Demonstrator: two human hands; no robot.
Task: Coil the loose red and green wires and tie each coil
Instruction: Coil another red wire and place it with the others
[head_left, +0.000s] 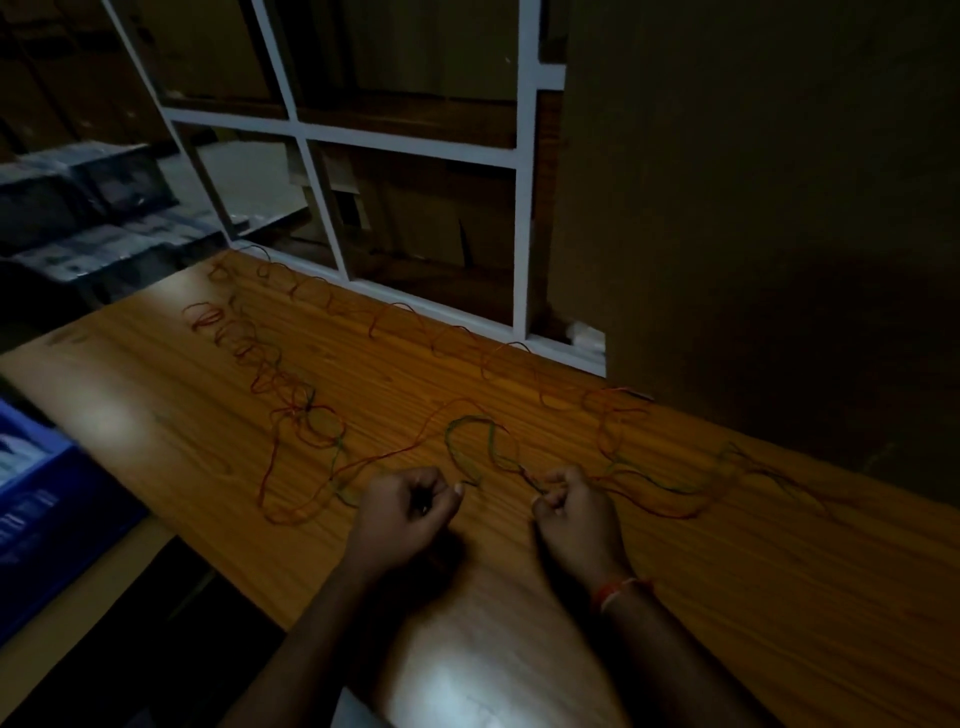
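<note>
Thin red and green wires (291, 400) lie in loose loops all over the wooden table (156, 426), from the far left corner to the right side. A green loop (467, 431) sits just beyond my hands. My left hand (408, 512) is curled, thumb and fingers pinching a wire end near its fingertips. My right hand (574, 512) is curled too and pinches the twisted red and green wire (530, 478) at its top left. Both hands rest low over the table's near part, a hand's width apart.
A white window frame (524, 208) stands along the table's far edge. A dark wall panel (753, 208) rises at the right. A blue crate (47, 499) sits left of the table. Dark boxes (78, 208) are stacked at the far left.
</note>
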